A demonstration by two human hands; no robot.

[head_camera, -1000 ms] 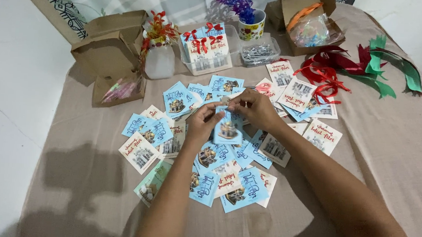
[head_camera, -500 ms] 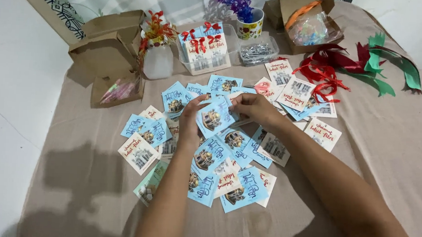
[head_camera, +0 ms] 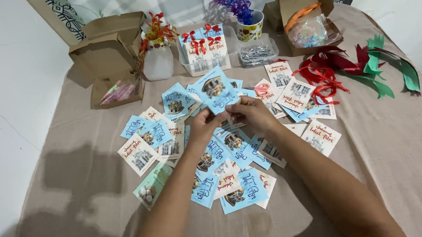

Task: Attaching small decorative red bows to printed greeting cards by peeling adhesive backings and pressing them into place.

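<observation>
Where cards [head_camera: 208, 176] scatter, beige tablecloth [head_camera: 377, 156] beside white wall [head_camera: 14, 103].

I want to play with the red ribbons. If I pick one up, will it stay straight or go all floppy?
Probably floppy: the red ribbons lie in loose curls and loops on the tablecloth. They look thin, so likely very light. Being tangled together, several may lift at once.

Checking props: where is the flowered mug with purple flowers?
Head view, far edge: the flowered mug stands between the clear plastic tray and the brown cardboard box.
</observation>
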